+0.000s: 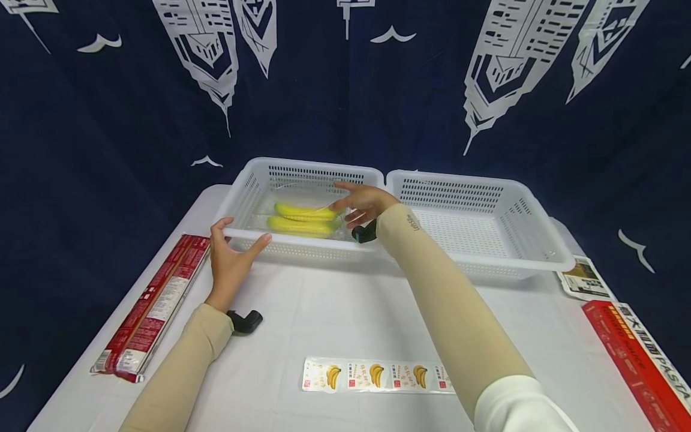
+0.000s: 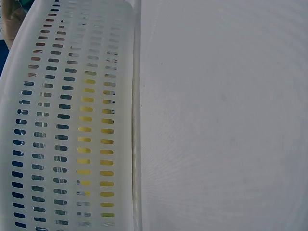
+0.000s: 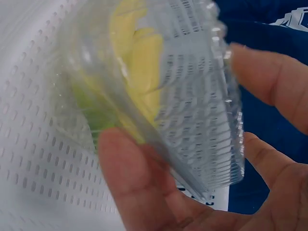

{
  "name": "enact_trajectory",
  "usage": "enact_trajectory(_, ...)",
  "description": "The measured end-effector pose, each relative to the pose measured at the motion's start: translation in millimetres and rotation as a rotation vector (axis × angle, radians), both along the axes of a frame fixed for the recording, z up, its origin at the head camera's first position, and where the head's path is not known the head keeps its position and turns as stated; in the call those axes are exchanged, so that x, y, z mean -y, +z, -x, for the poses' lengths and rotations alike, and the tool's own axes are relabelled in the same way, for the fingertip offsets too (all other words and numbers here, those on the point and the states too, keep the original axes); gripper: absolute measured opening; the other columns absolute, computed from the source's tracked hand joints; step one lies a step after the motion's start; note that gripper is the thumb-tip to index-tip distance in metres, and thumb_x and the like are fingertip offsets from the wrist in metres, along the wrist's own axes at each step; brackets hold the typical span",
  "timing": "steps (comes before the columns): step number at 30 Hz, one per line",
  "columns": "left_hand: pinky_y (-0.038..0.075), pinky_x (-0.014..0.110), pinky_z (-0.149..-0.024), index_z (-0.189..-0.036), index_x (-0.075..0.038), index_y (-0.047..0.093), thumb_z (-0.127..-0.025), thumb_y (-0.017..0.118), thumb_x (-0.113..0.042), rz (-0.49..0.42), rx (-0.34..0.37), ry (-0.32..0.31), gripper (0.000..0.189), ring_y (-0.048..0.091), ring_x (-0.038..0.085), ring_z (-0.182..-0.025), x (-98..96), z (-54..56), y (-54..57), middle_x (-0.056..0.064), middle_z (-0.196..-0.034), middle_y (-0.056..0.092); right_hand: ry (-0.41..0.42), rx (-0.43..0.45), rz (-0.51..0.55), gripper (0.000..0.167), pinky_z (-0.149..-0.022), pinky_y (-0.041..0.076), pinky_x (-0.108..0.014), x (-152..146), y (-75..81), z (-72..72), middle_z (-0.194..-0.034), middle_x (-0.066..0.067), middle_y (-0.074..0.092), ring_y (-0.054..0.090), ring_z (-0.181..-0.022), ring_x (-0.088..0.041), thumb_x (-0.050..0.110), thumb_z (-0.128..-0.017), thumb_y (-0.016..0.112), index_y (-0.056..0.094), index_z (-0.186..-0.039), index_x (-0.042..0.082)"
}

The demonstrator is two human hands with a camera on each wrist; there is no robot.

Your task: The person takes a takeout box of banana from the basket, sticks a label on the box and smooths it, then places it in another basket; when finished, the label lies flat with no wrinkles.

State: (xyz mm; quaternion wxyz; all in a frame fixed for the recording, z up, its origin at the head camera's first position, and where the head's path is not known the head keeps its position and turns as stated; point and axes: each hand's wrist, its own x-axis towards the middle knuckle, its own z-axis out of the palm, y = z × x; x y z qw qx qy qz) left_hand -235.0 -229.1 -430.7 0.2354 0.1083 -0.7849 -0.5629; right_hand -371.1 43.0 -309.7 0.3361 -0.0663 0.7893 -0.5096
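Observation:
A clear plastic box (image 1: 286, 193) with yellow-green bananas (image 1: 303, 226) inside lies in the left white basket (image 1: 318, 247). My right hand (image 1: 369, 199) reaches over that basket and grips the right end of the box. In the right wrist view, the thumb (image 3: 125, 173) lies against one side of the clear plastic, and other fingers bear on its ridged edge. At the basket's front left corner, my left hand (image 1: 229, 261) holds the rim. The left wrist view catches the basket's slotted wall (image 2: 72, 144), yellow showing through the slots; the left hand is out of that view.
A second white basket (image 1: 475, 259) stands against the first on the right. Along the left lies a red packet (image 1: 156, 306). A pouch (image 1: 585, 279) and a red pasta box (image 1: 637, 360) lie at the right edge. A banana-printed strip (image 1: 378, 376) is in front.

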Motion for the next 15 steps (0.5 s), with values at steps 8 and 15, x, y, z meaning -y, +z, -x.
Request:
enact_trajectory(8, 0.035, 0.060, -0.118, -0.158, -0.008, 0.033, -0.089, 0.090, -0.032, -0.003, -0.007, -0.005, 0.092, 0.036, 0.040, -0.147, -1.2, 0.1, 1.0, 0.024, -0.163, 0.034, -0.029, -0.081, 0.013, 0.097, -0.105, 0.056, -0.046, 1.4, -1.5, -2.9, -0.159, -0.016, 0.051, 0.053, -0.138, -0.042, 0.007, -0.098, 0.078, 0.024, -0.174, 0.032)
enact_trajectory(15, 0.034, 0.060, -0.118, -0.157, -0.009, 0.034, -0.089, 0.090, -0.032, 0.003, -0.002, 0.001, 0.091, 0.036, 0.040, -0.147, -0.8, 0.4, 0.7, 0.024, -0.163, 0.034, -0.050, -0.113, 0.033, 0.091, -0.103, 0.058, -0.046, 1.9, -2.2, -4.0, -0.157, -0.017, 0.052, 0.052, -0.140, -0.045, 0.005, -0.097, 0.078, 0.032, -0.171, 0.028)
